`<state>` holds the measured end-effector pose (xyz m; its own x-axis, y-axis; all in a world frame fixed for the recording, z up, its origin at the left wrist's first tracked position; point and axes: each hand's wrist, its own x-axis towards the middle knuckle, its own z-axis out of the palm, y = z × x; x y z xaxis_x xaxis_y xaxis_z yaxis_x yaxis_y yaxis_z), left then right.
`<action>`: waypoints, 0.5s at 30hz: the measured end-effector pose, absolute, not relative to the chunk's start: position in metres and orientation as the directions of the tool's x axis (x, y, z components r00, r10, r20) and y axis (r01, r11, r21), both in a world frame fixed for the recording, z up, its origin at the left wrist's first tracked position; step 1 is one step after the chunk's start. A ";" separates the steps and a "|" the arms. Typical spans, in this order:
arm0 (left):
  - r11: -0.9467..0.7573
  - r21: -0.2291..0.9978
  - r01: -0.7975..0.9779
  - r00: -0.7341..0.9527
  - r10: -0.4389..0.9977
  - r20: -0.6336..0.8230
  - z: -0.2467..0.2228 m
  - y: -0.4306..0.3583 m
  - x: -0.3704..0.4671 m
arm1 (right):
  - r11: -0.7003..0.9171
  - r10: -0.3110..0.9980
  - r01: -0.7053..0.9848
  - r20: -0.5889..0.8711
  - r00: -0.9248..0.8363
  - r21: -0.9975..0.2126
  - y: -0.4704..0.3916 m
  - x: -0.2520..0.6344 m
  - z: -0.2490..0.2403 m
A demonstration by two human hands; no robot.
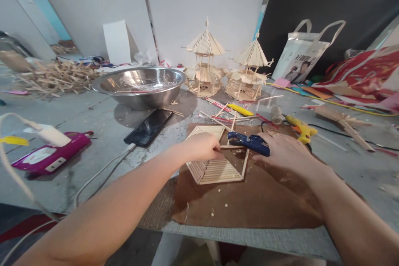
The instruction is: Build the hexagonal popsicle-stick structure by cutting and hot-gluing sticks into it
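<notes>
A hexagonal frame of thin wooden sticks [222, 171] lies flat on a brown board [249, 203]; several of its sections are filled with rows of sticks, and the right side is open. Over its middle is my left hand [204, 146], fingers pinched together at the centre; whatever they hold is too hidden to name. My right hand [280, 149] grips blue pliers [249, 143], whose jaws point left above the frame's upper right part. A loose stick [233, 122] stands near the jaws.
Two stick pagodas [205, 72] [249, 75] stand behind. A steel bowl [140, 100], black phone [149, 127] and purple power strip [52, 153] are left. A yellow cutter [240, 109] lies ahead; a yellow glue gun [301, 130] with its cord is right.
</notes>
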<state>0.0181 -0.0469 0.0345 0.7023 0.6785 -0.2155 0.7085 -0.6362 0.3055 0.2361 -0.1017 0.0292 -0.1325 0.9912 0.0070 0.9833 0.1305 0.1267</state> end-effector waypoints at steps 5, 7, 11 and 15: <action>-0.638 0.273 0.720 0.693 0.680 -0.237 0.032 -0.046 0.018 | 0.294 0.955 0.955 -0.047 -0.293 0.024 -0.105 0.239 0.031; -0.641 0.260 0.723 0.691 0.684 -0.235 0.031 -0.046 0.018 | 0.364 0.930 0.932 -0.051 -0.364 -0.012 -0.105 0.238 0.031; -0.645 0.268 0.716 0.697 0.678 -0.233 0.031 -0.046 0.018 | 0.372 0.927 0.928 -0.043 -0.372 -0.007 -0.106 0.237 0.031; -0.625 0.288 0.726 0.687 0.684 -0.246 0.030 -0.045 0.018 | 0.309 0.951 0.950 -0.031 -0.308 0.054 -0.105 0.238 0.028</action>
